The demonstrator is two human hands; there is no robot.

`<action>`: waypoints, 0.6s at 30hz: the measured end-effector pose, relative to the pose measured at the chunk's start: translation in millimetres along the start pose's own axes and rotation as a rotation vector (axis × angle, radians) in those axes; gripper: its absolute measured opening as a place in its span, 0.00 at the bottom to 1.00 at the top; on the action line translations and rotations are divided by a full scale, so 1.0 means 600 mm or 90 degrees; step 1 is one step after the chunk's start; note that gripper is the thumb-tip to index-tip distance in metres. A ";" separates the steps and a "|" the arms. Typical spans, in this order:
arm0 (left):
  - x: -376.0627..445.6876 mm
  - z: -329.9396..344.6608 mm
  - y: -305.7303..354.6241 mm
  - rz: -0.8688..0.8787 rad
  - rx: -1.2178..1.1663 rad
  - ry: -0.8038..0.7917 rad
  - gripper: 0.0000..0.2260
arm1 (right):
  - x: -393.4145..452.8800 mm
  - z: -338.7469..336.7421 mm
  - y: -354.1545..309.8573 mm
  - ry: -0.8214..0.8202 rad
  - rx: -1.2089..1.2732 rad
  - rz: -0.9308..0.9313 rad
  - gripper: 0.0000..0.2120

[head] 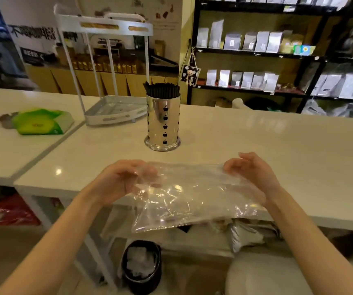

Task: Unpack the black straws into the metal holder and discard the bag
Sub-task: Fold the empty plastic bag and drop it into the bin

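Note:
A shiny metal holder (162, 122) with apple-shaped cutouts stands upright on the white counter (256, 141). A bundle of black straws (162, 88) sticks out of its top. In front of it, over the counter's near edge, both hands hold a clear plastic bag (192, 201) stretched flat. My left hand (122, 179) grips its left end, and my right hand (250, 171) pinches its right end. The bag looks empty and crinkled.
A black waste bin (141, 267) with crumpled clear plastic inside stands on the floor under the counter. A white wire rack (111, 111) and a green tissue pack (41, 121) sit on the counter's left. Dark shelves of pouches (256, 43) stand behind.

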State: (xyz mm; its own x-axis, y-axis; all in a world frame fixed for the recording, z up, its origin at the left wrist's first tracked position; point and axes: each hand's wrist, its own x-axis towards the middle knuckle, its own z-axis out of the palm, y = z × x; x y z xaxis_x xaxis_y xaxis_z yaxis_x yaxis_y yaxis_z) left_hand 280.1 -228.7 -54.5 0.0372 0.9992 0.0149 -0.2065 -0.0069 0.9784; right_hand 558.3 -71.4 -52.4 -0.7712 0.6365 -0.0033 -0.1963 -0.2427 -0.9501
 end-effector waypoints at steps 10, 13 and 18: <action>-0.156 -0.079 -0.088 -0.211 0.217 -0.104 0.15 | -0.004 0.139 0.107 0.018 -0.253 0.027 0.19; -0.202 -0.102 -0.157 -0.286 0.140 -0.098 0.12 | -0.018 0.170 0.167 0.081 -0.068 0.069 0.14; -0.246 -0.127 -0.317 -0.364 -0.039 -0.003 0.14 | -0.050 0.190 0.316 0.109 0.300 0.174 0.28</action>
State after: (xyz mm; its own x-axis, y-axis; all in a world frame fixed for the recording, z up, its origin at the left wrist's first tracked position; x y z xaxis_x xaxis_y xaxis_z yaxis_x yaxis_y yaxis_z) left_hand 239.2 -371.9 -258.3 0.1637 0.8434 -0.5117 -0.2090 0.5366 0.8175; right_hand 475.3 -219.9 -197.1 -0.7300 0.6052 -0.3175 -0.2825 -0.6903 -0.6661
